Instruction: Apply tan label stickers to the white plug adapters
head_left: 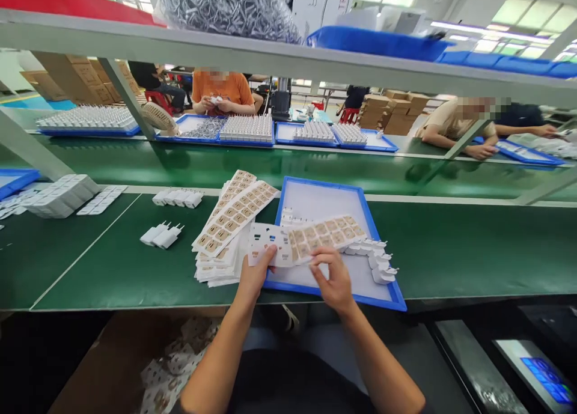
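My left hand grips the left end of a sheet of stickers, thumb on top. That end is white backing with small cut-outs; the rest carries rows of tan square labels. At the sheet's lower edge my right hand is closed with curled fingers, thumb and forefinger close together; whatever is between them is too small to make out. Beneath the sheet lies a blue-rimmed tray with white plug adapters along its right side and others partly hidden behind the sheet. A pile of sticker sheets lies left of the tray.
White adapters stand on the green bench at left, with a short row behind them and a stacked block farther left. Across the green belt are filled trays and co-workers. A shelf spans overhead. Discarded backing lies below.
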`<state>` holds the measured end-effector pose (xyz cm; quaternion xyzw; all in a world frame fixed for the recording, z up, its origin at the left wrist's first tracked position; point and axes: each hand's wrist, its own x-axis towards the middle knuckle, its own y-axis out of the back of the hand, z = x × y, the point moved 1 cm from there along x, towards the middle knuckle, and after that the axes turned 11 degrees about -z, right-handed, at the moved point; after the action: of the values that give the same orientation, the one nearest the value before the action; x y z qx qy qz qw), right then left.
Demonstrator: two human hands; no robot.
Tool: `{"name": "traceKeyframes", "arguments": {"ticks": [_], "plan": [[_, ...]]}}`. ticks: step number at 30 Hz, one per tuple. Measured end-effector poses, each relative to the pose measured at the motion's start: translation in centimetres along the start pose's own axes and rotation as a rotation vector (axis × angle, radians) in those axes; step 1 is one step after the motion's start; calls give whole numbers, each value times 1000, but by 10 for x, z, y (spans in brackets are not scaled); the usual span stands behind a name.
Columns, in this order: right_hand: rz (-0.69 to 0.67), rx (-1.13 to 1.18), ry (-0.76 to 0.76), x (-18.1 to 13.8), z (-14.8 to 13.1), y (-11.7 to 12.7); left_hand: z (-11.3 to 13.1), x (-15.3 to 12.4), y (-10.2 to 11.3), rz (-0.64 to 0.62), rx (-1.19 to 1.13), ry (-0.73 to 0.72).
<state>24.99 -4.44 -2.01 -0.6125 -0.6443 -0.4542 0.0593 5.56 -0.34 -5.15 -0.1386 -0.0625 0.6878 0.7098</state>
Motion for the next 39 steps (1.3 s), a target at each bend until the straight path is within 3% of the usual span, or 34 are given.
{"name": "traceKeyframes", "arguments": {"ticks": [4, 8, 13, 19, 22, 24, 26, 34, 37, 39], "plan": [[122, 175, -219, -24, 16, 21, 4, 0, 20, -131, 150, 8], [138, 284, -337, -44, 27, 33, 10, -2, 36, -198, 188, 10], [168, 324, -429, -57, 32, 35, 9, 8, 50, 55, 513, -45], [159, 310, -475, -62, 32, 41, 21, 0, 55, 296, 899, -435], [217, 285, -477, -66, 29, 52, 30, -6, 46, 433, 1081, -638], [263, 267, -466, -70, 28, 61, 33, -4, 29, 314, 1136, -746], [304, 259, -454, -79, 27, 71, 31, 2, 1, 57, 1141, -812], [456, 228, -424, -125, 18, 99, -12, 18, -166, -829, 1315, -959], [480, 199, -437, -132, 13, 105, -34, 18, -209, -979, 1363, -964], [486, 199, -440, -135, 12, 109, -43, 20, -224, -1011, 1366, -952]]}}
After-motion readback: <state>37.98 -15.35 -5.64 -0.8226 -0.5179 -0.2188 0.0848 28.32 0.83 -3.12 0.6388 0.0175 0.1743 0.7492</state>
